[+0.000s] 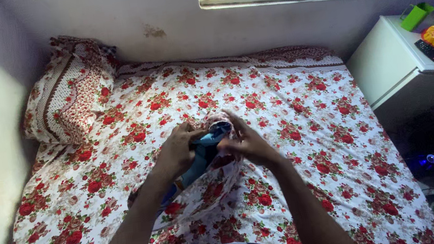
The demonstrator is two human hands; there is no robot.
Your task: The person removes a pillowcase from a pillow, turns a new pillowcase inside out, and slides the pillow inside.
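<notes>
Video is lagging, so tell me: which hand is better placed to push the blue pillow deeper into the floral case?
Probably left: the left hand rests on the blue pillow, while the right hand grips the floral case opening.

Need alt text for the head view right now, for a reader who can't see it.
Two bare hands, left hand and right hand, hold a floral pillowcase with a blue pillow showing at its opening, above a bed covered in a matching red-rose sheet. A second pillow lies at the bed's far left corner; a white cabinet stands at right.
</notes>
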